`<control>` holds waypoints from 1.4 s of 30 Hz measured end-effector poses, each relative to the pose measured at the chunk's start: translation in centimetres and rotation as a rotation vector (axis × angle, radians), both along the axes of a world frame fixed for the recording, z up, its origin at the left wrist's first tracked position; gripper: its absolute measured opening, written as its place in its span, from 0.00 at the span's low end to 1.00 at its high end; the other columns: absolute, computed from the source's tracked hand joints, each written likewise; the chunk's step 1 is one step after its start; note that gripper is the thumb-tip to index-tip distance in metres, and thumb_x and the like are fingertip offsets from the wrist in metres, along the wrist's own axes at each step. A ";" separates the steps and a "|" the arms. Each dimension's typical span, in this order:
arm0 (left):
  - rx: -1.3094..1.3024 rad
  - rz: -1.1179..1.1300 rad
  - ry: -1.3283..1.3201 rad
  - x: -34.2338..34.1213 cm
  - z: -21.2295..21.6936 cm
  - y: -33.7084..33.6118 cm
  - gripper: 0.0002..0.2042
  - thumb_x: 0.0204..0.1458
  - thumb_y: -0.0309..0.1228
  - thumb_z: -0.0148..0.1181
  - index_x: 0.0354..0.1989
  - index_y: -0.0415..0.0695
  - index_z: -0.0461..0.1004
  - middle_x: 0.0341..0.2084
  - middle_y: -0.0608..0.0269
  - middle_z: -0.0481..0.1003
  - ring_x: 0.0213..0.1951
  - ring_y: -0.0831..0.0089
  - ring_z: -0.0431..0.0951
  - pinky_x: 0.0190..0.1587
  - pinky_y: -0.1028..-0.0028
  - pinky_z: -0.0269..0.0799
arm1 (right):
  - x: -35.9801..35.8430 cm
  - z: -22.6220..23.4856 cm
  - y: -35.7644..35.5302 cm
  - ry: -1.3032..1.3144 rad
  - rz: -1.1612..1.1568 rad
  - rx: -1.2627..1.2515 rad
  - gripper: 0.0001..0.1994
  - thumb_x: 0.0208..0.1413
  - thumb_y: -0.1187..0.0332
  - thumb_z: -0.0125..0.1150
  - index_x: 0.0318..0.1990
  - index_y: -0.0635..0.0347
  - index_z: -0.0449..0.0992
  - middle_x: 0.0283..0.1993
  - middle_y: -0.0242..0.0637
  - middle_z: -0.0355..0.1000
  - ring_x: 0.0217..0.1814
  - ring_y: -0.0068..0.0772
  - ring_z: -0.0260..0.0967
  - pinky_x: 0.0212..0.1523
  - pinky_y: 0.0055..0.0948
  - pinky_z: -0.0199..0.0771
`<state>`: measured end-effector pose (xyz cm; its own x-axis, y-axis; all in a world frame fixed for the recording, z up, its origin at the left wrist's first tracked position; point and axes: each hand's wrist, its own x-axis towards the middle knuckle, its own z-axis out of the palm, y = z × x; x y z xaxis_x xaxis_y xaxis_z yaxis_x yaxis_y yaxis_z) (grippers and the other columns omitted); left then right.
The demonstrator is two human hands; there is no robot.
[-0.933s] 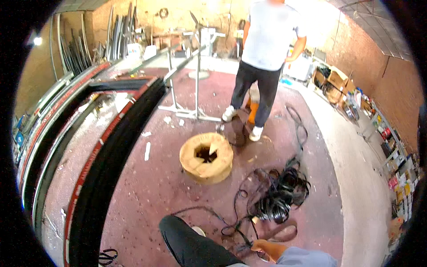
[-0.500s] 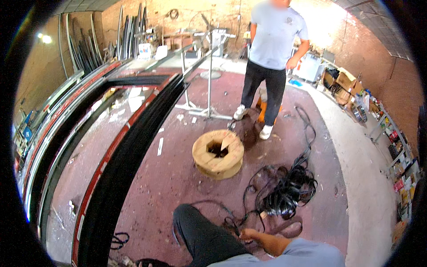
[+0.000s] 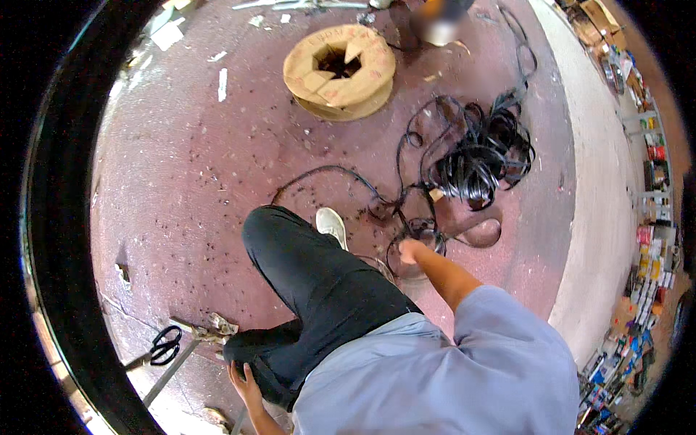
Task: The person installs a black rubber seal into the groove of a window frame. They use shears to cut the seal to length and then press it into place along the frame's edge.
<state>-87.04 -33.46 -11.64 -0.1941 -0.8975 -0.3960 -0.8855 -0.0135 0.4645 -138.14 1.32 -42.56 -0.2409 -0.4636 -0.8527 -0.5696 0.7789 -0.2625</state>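
Note:
My right hand [image 3: 411, 251] reaches down to the floor in front of me. Its fingers are closed on a thin black strip, though the grip itself is partly hidden. That strip runs in loops toward a tangled heap of shiny black strip [image 3: 475, 170] just beyond, to the right. One length [image 3: 319, 170] curves off leftward to my bent knee. At lower left my left hand [image 3: 246, 384] lies against my black trouser leg, fingers apart and holding nothing. Scissors with black handles [image 3: 165, 346] lie near that hand.
A round brown spool [image 3: 362, 90] with a hole in its middle lies flat on the reddish floor ahead. A long black frame member [image 3: 72, 181] curves down the left side. Shelves packed with small goods [image 3: 649, 239] line the right. Another person's foot is blurred at the top.
My view has tipped downward, so the spool and black heap appear higher, and most of the standing person has left the picture. My left hand and the scissors now show more fully.

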 end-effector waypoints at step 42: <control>0.545 -0.776 1.084 -44.4 10.4 12.7 0.30 0.55 0.27 0.59 0.65 0.37 0.53 0.57 0.52 0.66 0.62 0.63 0.63 0.65 0.64 0.54 | -4.5 41.3 -13.7 -1.297 -1.606 -1.562 0.08 0.62 0.69 0.52 0.47 0.58 0.67 0.41 0.40 0.72 0.44 0.37 0.72 0.49 0.37 0.72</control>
